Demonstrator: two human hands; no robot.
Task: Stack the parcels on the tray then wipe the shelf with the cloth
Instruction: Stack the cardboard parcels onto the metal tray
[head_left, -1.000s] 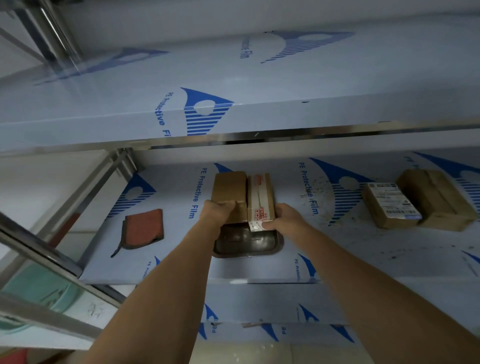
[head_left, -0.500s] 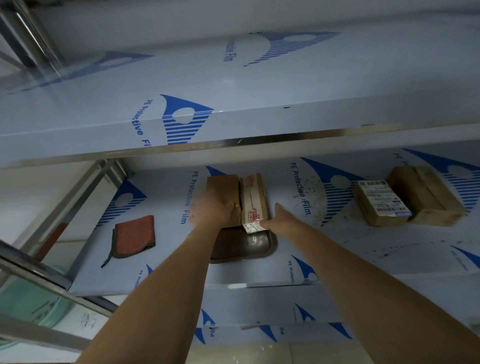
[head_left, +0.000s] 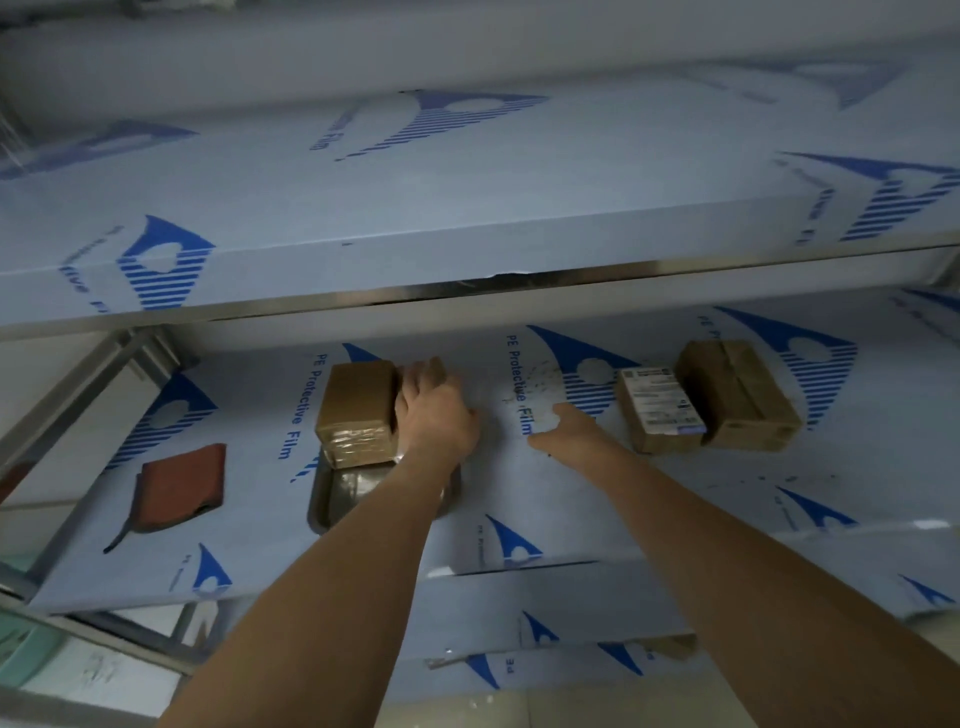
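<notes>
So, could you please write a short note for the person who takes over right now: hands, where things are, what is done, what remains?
Left hand: on the taped parcel, hidden beneath it, on the tray; grip not clear.
Right hand: open, empty, reaching toward the labelled parcel.
Plain brown parcel stands on the tray beside the left hand.
Large brown parcel lies against the labelled one, right side of the shelf.
Red cloth lies untouched at the left.
Done: two parcels on the tray.
Left: bring the two right parcels, then wipe.
</notes>
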